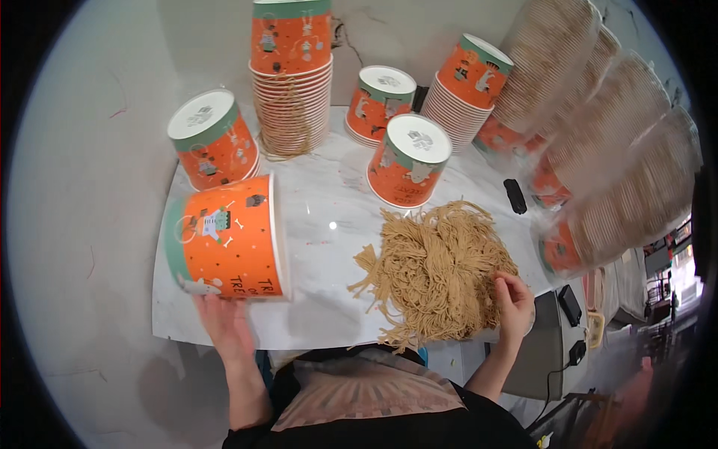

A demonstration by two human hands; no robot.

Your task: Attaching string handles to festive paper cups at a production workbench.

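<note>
At the table's left side, my left hand (226, 323) supports an orange paper bucket (232, 243) from below. The bucket lies tipped on its side, its white rim facing right and its green base band to the left; some of my fingers are hidden behind it. A large heap of tan cords (441, 273) covers the right front of the table, with loose ends spilling over the near edge. My right hand (514, 303) is closed at the heap's right side, thumb and fingers pinching strands of it.
Upside-down buckets stand at the back left (213, 138) and back middle (410, 161). A tall bucket stack (292, 101) has cords draped down it. Wrapped stacks (621, 194) crowd the right. A small black object (515, 196) lies on the white marbled table (329, 262).
</note>
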